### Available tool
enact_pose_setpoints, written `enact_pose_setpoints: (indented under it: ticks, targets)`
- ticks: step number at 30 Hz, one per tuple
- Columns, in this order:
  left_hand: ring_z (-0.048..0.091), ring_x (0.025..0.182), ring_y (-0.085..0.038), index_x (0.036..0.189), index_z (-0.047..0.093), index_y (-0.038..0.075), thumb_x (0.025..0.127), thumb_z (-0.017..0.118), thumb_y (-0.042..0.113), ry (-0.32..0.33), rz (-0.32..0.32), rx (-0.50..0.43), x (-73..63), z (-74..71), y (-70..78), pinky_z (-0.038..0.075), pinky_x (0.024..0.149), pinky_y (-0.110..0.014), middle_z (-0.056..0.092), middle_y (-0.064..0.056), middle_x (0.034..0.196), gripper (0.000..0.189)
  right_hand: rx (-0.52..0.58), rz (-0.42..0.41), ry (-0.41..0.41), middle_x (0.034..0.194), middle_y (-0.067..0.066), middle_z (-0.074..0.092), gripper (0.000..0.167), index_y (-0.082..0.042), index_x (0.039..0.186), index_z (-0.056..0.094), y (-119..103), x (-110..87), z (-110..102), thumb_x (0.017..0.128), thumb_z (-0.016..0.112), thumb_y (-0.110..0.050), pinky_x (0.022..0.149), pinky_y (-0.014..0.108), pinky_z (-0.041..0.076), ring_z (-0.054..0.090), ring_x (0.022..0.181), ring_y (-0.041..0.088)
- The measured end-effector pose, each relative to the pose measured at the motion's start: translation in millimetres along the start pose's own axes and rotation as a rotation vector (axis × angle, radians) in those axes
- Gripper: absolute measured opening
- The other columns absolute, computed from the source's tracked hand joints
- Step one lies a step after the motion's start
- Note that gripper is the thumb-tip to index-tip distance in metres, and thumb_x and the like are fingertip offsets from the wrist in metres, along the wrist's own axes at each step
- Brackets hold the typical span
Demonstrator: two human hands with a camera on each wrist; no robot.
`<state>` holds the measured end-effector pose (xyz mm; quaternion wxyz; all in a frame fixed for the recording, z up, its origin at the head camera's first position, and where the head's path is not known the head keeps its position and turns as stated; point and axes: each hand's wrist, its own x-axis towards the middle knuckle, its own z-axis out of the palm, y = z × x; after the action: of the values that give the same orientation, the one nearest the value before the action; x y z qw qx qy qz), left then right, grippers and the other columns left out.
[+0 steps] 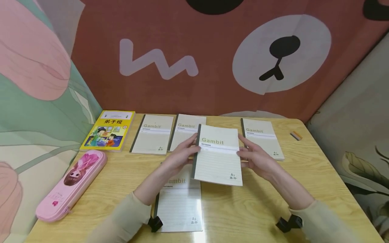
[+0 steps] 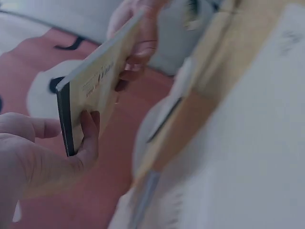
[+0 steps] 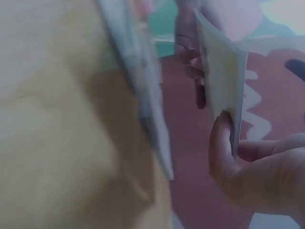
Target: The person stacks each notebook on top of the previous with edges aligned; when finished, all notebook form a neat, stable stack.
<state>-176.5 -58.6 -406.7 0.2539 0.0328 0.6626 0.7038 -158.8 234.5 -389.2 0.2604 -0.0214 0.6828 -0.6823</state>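
Observation:
A cream notebook (image 1: 217,165) with a dark spine and "Gambit" on its cover is held tilted above the table. Its spine side is gripped by my left hand (image 1: 181,152), and my right hand (image 1: 259,158) pinches the opposite edge. In both wrist views thumb and fingers lie on either side of the notebook (image 2: 97,78). Partly under the left forearm, a matching notebook (image 1: 180,211) lies on the table near the front. Farther back lie three more like it: one notebook (image 1: 153,135) at left, another (image 1: 191,120) beside it, and a third notebook (image 1: 263,140) behind the right hand.
At the back left lies a yellow picture-covered book (image 1: 106,131). In front of it is a pink pencil case (image 1: 74,185). A small striped block (image 1: 296,135), perhaps an eraser, sits at the back right. A bear-patterned cloth (image 1: 170,91) borders the wooden table's (image 1: 231,216) far edge.

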Motion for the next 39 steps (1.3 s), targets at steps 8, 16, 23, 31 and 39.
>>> enact_pose_setpoints:
  ticks: [8, 16, 23, 31, 39]
  targets:
    - [0.052, 0.139, -0.018, 0.166, 0.018, 0.028, 0.106, 0.052, 0.017, 0.101, 0.085, -0.057, 10.2, -32.6, 38.8, 0.051, 0.103, -0.034, 0.038, 0.004, 0.167, 0.069, 0.106, -0.136, 0.088, 0.105, -0.005, 0.070, 0.071, -0.015, 0.167, 0.008, -29, 49.8, 17, 0.108, 0.046, -0.007, 0.078, 0.023, 0.061, 0.070, 0.092, 0.007]
    - [0.035, 0.152, -0.016, 0.166, 0.018, 0.023, 0.107, 0.052, 0.020, 0.246, 0.111, -0.156, 14.8, -48.8, 44.7, 0.030, 0.129, -0.042, 0.033, 0.000, 0.168, 0.068, 0.037, -0.224, 0.327, 0.100, -0.009, 0.074, 0.053, -0.013, 0.158, 0.040, -39, 95.0, 39, 0.107, 0.054, -0.018, 0.081, 0.025, 0.057, 0.067, 0.099, 0.010]
    - [0.027, 0.157, -0.016, 0.166, 0.021, 0.021, 0.105, 0.054, 0.019, 0.343, 0.177, -0.121, 24.9, -57.8, 37.0, 0.016, 0.133, -0.041, 0.032, -0.002, 0.167, 0.070, 0.144, -0.233, 0.443, 0.115, 0.001, 0.069, 0.042, -0.011, 0.147, 0.056, -31, 127.4, 54, 0.105, 0.058, -0.015, 0.087, 0.029, 0.057, 0.066, 0.102, 0.012]
    - [0.028, 0.157, -0.019, 0.166, 0.022, 0.022, 0.105, 0.054, 0.021, 0.405, 0.151, -0.013, 39.6, -66.4, 17.9, 0.021, 0.132, -0.038, 0.035, -0.003, 0.167, 0.069, 0.185, -0.159, 0.376, 0.150, 0.015, 0.056, 0.046, -0.005, 0.152, 0.049, -12, 143.7, 57, 0.106, 0.053, -0.011, 0.112, 0.043, 0.050, 0.061, 0.123, 0.020]
    - [0.030, 0.158, -0.023, 0.166, 0.021, 0.020, 0.106, 0.052, 0.022, 0.390, 0.119, -0.011, 49.6, -77.4, 7.6, 0.021, 0.132, -0.039, 0.034, -0.008, 0.168, 0.067, 0.162, -0.178, 0.328, 0.146, 0.022, 0.059, 0.048, 0.002, 0.150, 0.048, -2, 152.1, 55, 0.105, 0.054, -0.013, 0.111, 0.043, 0.051, 0.066, 0.118, 0.022]
